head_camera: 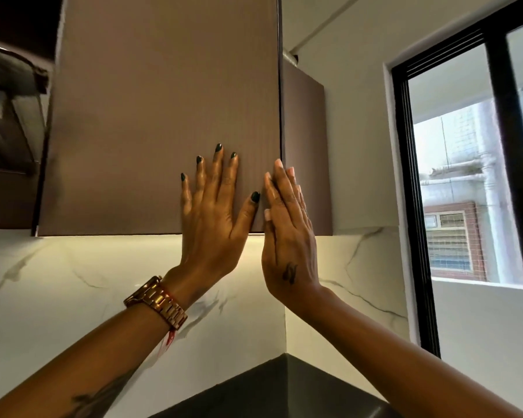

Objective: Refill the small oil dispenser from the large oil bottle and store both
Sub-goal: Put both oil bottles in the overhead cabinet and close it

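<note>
The kitchen corner has white marble-look wall panels (pixel 73 297) lit warmly from under the wall cupboards, and a dark worktop (pixel 269 387) runs into the corner at the bottom of the view. To the right is a black-framed window (pixel 453 176) with a brick building and pipes outside. High on the left, part of a dark extractor hood (pixel 9 86) juts out.

The brown cupboard door (pixel 163 116) fills the upper middle and sits flush, closed, with a second narrower brown door (pixel 305 152) meeting it at the corner.

Both arms reach up to that cupboard. The left hand (pixel 212 218) lies flat against the lower right part of the large door, its fingers (pixel 218 167) straight and spread, dark nails showing, thumb angled out toward the door's edge; it holds nothing. A gold watch (pixel 157 301) sits on that wrist, with a red thread beside it. The right hand (pixel 287 233) is turned edge-on just beside the left, fingers straight and together, their tips at the seam between the two doors; nothing is gripped there either. The two hands are very near, almost touching at the thumbs.

Neither the small oil dispenser nor the large oil bottle can be seen anywhere in this view.
</note>
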